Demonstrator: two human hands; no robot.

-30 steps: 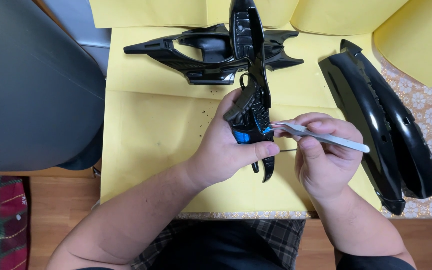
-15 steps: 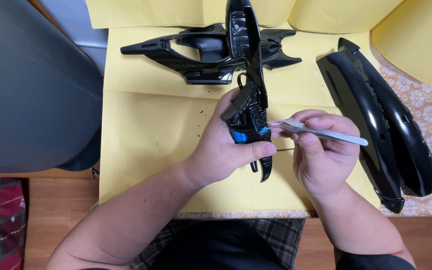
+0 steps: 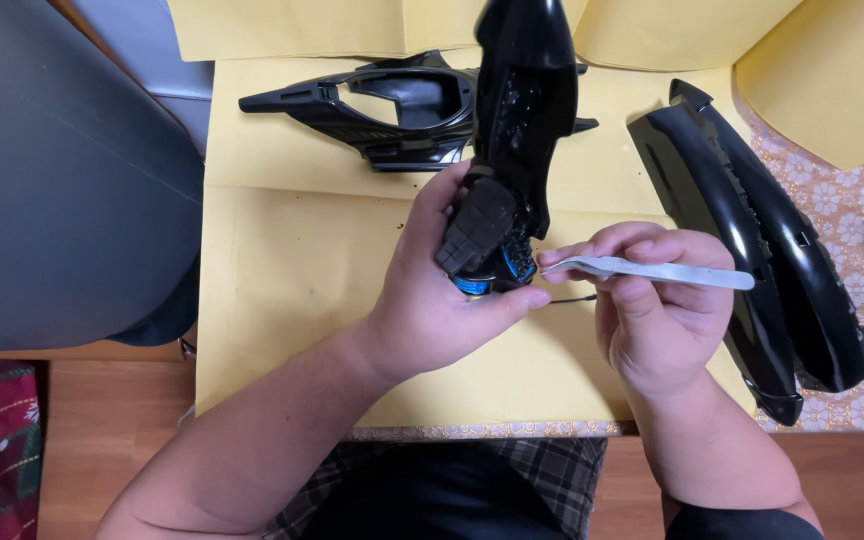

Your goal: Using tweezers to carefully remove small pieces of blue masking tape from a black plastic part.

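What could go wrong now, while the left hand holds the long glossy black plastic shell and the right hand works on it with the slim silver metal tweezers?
1. The slim silver metal tweezers point toward the left hand; a slip might prick its thumb.
2. The long glossy black plastic shell is gripped only at its lower end, so it might tip.
3. The thin black wire near the tweezer tip might be pulled or bent.
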